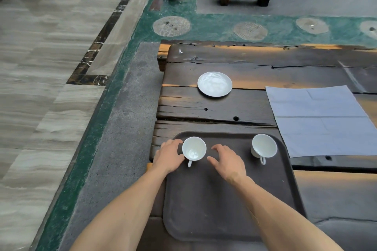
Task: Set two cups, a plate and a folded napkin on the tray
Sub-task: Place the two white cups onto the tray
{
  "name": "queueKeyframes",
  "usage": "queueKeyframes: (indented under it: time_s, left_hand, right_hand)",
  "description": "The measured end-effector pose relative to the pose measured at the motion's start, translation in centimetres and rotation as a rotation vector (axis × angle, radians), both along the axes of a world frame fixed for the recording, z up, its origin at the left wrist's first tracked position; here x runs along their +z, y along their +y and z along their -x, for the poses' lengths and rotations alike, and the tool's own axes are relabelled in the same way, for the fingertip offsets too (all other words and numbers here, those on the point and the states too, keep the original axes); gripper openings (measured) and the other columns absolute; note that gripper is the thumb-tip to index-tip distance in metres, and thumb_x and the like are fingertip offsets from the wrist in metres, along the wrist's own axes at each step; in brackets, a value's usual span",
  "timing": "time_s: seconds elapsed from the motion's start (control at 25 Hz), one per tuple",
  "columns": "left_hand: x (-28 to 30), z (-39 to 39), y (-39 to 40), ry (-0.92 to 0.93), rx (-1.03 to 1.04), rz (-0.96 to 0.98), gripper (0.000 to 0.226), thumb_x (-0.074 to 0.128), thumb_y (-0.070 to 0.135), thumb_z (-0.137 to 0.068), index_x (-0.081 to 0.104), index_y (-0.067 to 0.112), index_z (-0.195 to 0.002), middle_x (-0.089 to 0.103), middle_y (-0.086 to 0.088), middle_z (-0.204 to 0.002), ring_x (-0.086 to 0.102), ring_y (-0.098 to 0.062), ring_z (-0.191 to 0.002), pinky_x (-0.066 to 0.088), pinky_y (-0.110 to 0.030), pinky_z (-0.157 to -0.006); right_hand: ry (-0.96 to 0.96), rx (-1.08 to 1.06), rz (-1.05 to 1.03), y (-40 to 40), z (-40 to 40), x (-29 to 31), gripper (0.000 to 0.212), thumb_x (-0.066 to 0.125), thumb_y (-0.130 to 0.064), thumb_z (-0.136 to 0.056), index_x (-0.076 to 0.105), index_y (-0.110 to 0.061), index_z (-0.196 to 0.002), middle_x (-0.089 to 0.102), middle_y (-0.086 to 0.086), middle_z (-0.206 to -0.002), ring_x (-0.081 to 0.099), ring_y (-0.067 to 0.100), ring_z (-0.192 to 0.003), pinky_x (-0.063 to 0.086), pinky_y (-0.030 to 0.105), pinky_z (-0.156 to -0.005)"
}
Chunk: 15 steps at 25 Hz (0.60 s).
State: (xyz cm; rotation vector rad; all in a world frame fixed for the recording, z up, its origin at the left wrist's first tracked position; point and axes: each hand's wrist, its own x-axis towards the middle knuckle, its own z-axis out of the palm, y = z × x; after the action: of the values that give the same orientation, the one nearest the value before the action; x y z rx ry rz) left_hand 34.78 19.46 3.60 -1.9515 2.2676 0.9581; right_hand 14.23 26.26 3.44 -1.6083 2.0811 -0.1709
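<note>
- Head camera looks down on a dark wooden table (214,108) with a dark tray (214,210) in the lower middle of the frame.
- Left cup (193,150), white, stands upright at the tray's upper left corner, handle pointing toward the bottom of the frame; it looks empty.
- Left hand (169,156) sits at that cup's left side, fingers curled; its thumb and fingertips appear to touch the cup wall, though a firm hold cannot be told.
- Right hand (228,161) hovers just right of the same cup, fingers spread and loosely bent, holding nothing, with a small gap between its fingertips and the cup.
- Right cup (264,146), also white and empty, stands at the tray's upper right corner, apart from both hands.
- White plate (214,84) lies on the table above the tray, in the middle of the frame, nothing on it.
- Pale blue napkin (324,120) lies spread flat on the table at the right edge, beside the tray's upper right corner, not on it.
</note>
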Motion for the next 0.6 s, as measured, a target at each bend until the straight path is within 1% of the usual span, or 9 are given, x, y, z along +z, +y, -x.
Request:
queueKeyframes:
  time_s: [0.12, 0.28, 0.48, 0.6]
  left_hand:
    - [1.2, 0.6, 0.4, 0.031, 0.035, 0.058, 0.04, 0.056, 0.032, -0.088, 0.053, 0.03, -0.128, 0.053, 0.007, -0.127, 0.046, -0.018, -0.122, 0.043, -0.039, -0.095]
    - [2.6, 3.3, 0.1, 0.074, -0.001, 0.038, 0.035, 0.055, 0.03, -0.09, 0.057, 0.028, -0.125, 0.054, 0.008, -0.126, 0.05, -0.014, -0.116, 0.045, -0.036, -0.093]
    - [3.3, 7.0, -1.6, 0.021, -0.078, 0.032, 0.033, 0.054, 0.033, -0.092, 0.059, 0.027, -0.124, 0.057, 0.007, -0.123, 0.053, -0.015, -0.115, 0.045, -0.034, -0.093]
    - [3.5, 8.8, -3.1, -0.013, -0.112, 0.051, 0.031, 0.053, 0.033, -0.093, 0.06, 0.027, -0.122, 0.058, 0.006, -0.124, 0.054, -0.015, -0.117, 0.046, -0.036, -0.094]
  right_hand:
    - [0.029, 0.062, -0.001, -0.3, 1.5, 0.9, 0.037, 0.047, -0.048, -0.096, 0.052, -0.026, -0.126, 0.059, -0.004, -0.127, 0.055, 0.019, -0.116, 0.047, 0.038, -0.09]
    - [0.037, 0.152, 0.005, -1.2, 3.9, 2.3, 0.036, 0.046, -0.048, -0.096, 0.057, -0.024, -0.122, 0.061, -0.003, -0.123, 0.056, 0.02, -0.114, 0.047, 0.038, -0.088]
    - [0.067, 0.212, 0.012, -3.0, 7.3, 3.6, 0.03, 0.047, -0.042, -0.095, 0.059, -0.024, -0.117, 0.064, -0.001, -0.122, 0.058, 0.023, -0.112, 0.049, 0.038, -0.088]
    - [0.076, 0.22, 0.008, -4.5, 9.1, 3.7, 0.027, 0.049, -0.04, -0.094, 0.06, -0.024, -0.112, 0.067, 0.002, -0.118, 0.06, 0.025, -0.109, 0.05, 0.037, -0.085]
